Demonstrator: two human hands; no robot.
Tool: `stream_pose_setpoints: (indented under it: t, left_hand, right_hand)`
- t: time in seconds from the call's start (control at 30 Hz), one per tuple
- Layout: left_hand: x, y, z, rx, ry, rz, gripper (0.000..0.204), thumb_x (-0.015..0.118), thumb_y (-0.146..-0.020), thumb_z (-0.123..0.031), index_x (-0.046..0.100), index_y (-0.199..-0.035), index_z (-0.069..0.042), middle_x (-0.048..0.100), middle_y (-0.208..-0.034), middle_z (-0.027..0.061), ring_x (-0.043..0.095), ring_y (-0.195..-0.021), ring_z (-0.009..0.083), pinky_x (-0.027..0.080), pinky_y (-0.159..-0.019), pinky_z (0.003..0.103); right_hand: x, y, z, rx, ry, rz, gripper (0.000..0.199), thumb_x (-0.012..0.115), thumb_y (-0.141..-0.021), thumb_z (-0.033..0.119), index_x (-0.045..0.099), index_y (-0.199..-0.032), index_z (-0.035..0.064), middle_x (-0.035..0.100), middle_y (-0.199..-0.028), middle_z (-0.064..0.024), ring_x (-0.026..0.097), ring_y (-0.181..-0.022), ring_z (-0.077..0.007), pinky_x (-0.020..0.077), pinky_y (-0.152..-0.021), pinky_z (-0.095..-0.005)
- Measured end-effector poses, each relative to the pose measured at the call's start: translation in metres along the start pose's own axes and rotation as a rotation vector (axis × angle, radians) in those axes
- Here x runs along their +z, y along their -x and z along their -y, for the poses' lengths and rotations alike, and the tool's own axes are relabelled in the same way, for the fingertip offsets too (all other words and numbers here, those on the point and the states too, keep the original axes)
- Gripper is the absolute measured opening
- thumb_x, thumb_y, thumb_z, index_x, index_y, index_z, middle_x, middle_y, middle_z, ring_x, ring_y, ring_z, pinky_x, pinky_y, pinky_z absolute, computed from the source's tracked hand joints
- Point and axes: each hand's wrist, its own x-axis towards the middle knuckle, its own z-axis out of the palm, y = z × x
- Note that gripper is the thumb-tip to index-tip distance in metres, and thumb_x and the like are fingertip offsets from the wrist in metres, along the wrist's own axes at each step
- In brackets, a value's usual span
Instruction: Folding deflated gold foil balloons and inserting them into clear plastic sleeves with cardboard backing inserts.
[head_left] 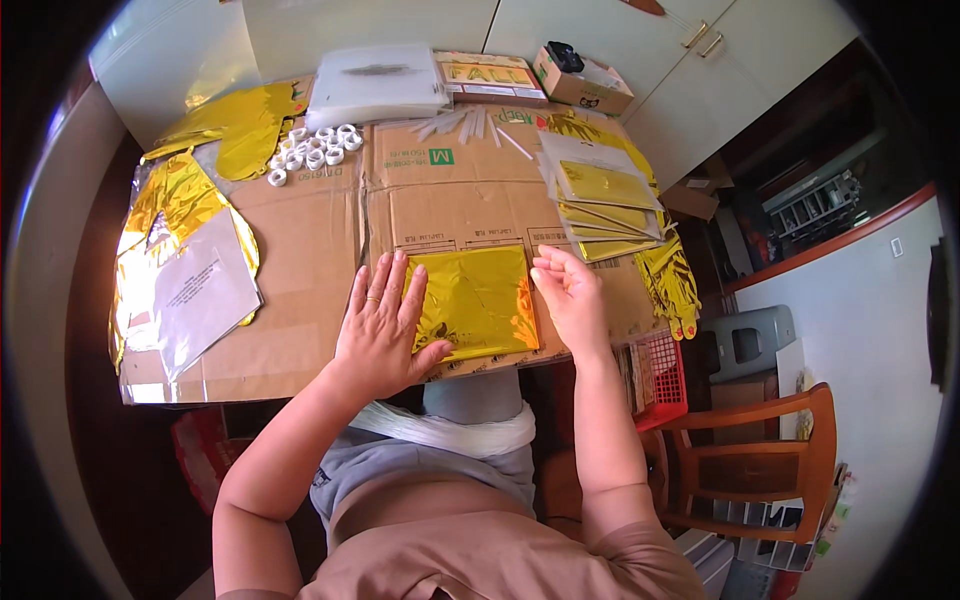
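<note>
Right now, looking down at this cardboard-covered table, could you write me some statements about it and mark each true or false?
1. The left hand has its fingers outstretched. True.
2. The right hand is spread flat. False: the right hand's fingers are bent.
3. A gold foil piece lies between the hands. True.
4. The white rings sit at the front right. False: the white rings are at the back left.
5. A red basket shows right of the foil piece. True.
</note>
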Motion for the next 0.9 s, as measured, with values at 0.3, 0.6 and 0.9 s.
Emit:
stream_pose_setpoints:
  t: [0.3, 0.6, 0.9]
  left_hand:
    - [-0.002, 0.000, 0.000, -0.012, 0.025, -0.001, 0.094, 0.046, -0.096, -0.066, 0.028, -0.157, 0.003, 0.024, -0.163, 0.0291, 0.017, -0.155, 0.0414, 0.008, -0.125, 0.055]
    - [-0.004, -0.004, -0.001, -0.052, 0.064, 0.027, 0.094, 0.047, -0.094, -0.066, 0.030, -0.157, 0.002, 0.025, -0.163, 0.0283, 0.019, -0.154, 0.0408, 0.009, -0.124, 0.055]
    - [-0.002, -0.001, 0.000, -0.046, 0.104, 0.001, 0.095, 0.048, -0.094, -0.066, 0.027, -0.158, 0.000, 0.024, -0.163, 0.0285, 0.021, -0.154, 0.0415, 0.011, -0.125, 0.055]
  right_hand:
    - [0.021, -0.031, 0.018, 0.204, 0.359, 0.013, 0.028, 0.073, -0.090, 0.010, 0.069, -0.117, 0.0019, 0.073, -0.093, -0.0124, 0.069, -0.078, -0.0219, 0.0557, -0.073, -0.0358]
    - [0.042, -0.010, 0.027, -0.209, 0.767, -0.129, 0.030, 0.064, -0.094, 0.009, 0.064, -0.123, 0.0014, 0.064, -0.120, -0.0178, 0.065, -0.105, -0.0365, 0.0535, -0.088, -0.0437]
    - [0.055, 0.004, 0.015, -0.374, 0.846, 0.098, 0.041, 0.060, -0.099, 0.020, 0.058, -0.135, 0.0001, 0.051, -0.146, -0.0244, 0.048, -0.135, -0.0424, 0.0389, -0.114, -0.0490]
